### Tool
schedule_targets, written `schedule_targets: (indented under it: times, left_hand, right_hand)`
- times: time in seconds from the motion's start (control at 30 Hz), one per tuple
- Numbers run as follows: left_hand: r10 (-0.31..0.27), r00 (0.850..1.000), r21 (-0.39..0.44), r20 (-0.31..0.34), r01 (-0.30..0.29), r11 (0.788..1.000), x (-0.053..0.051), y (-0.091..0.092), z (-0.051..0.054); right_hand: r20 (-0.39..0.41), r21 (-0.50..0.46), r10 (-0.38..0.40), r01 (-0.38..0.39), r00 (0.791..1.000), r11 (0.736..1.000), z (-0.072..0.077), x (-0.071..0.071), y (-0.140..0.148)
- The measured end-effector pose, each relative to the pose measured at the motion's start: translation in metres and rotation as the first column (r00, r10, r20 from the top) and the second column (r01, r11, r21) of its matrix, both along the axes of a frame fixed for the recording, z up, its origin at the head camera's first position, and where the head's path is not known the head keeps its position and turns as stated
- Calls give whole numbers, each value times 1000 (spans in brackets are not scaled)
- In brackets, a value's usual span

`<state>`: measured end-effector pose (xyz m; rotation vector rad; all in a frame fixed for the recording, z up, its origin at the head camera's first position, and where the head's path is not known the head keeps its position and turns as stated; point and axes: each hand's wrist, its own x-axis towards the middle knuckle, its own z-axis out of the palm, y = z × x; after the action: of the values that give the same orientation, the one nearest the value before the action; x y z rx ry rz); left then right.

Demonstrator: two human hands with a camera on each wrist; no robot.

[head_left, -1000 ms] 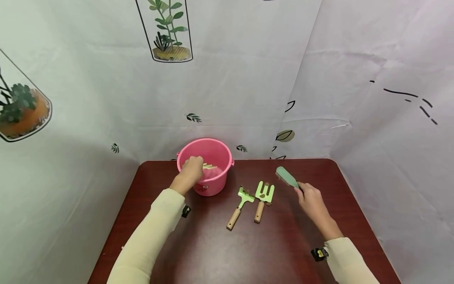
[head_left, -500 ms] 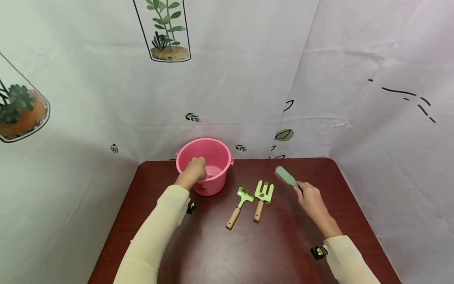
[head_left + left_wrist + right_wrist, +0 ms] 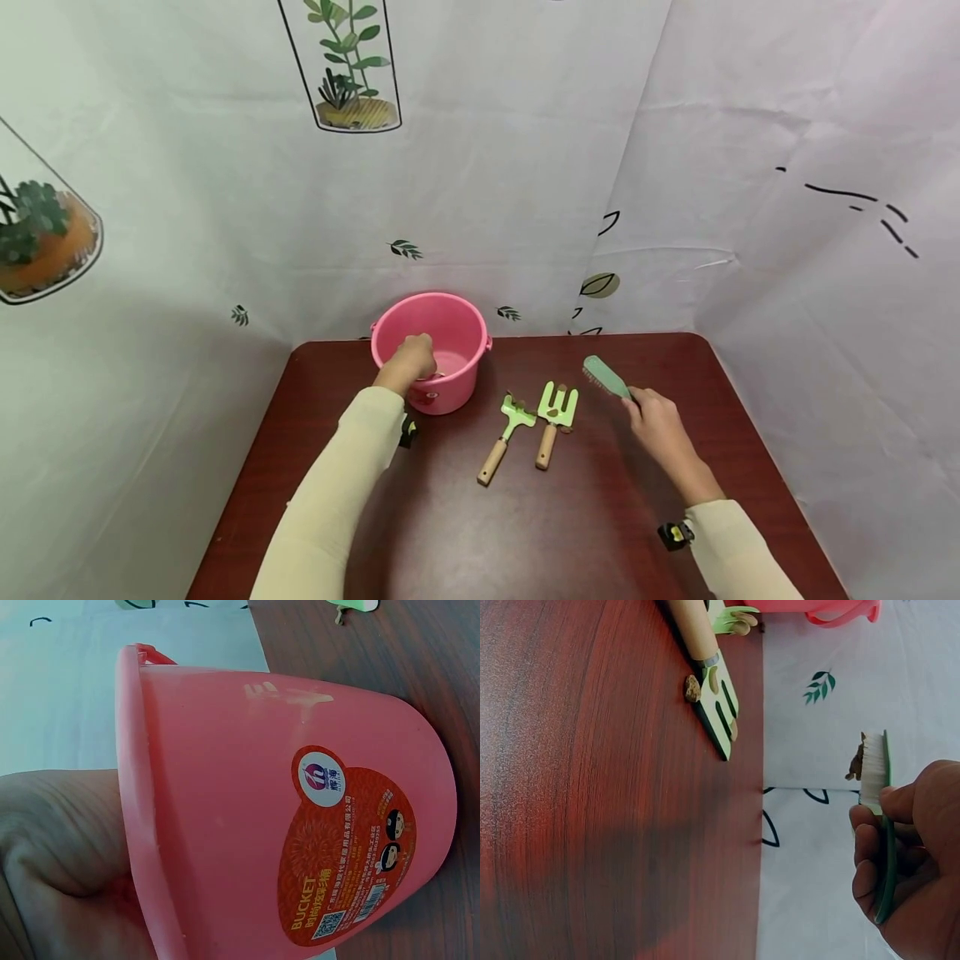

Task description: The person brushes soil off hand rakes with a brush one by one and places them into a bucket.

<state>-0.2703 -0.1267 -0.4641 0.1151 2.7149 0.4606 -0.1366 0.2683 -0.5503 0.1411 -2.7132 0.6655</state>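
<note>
A pink bucket stands at the back left of the table. My left hand reaches over its near rim, with the fingers hidden inside; whether they hold anything I cannot see. The left wrist view shows the bucket's outer wall with a label. My right hand grips a green brush by its handle, raised above the table's right side. Brown bits cling to its white bristles. Between the hands lie a small green rake and a green hand fork, both wooden-handled.
Brown crumbs sit on and beside the two garden tools. The dark red table ends at the back and sides against white patterned cloth walls.
My left hand has gone deeper into the bucket and slightly right. A pale striped thing seen beside it one second ago is now out of sight. My right hand and the brush hardly moved.
</note>
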Motion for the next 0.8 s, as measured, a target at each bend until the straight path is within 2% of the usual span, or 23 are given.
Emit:
schedule_targets:
  times: [0.3, 0.4, 0.5, 0.57, 0.67, 0.8]
  left_hand:
    - [33, 999, 8, 2, -33, 999, 3, 3, 2]
    - [53, 998, 21, -39, -52, 998, 3, 6, 2]
    - [41, 989, 23, -144, -38, 999, 5, 8, 3]
    - [22, 973, 19, -229, -18, 1000, 7, 10, 4]
    - [-17, 931, -3, -364, 17, 1000, 12, 11, 5]
    - [-50, 877, -16, -477, 48, 999, 20, 12, 5]
  right_hand:
    - [25, 2, -6, 6, 1000, 1000, -1, 2, 1]
    - [17, 3, -11, 11, 1000, 1000, -1, 1, 2]
    - [7, 0, -12, 12, 1000, 1000, -2, 0, 2]
    - [3, -2, -10, 10, 1000, 1000, -3, 0, 3]
    - [7, -6, -10, 10, 1000, 1000, -4, -1, 4]
    - [21, -15, -14, 15, 1000, 1000, -5, -1, 6]
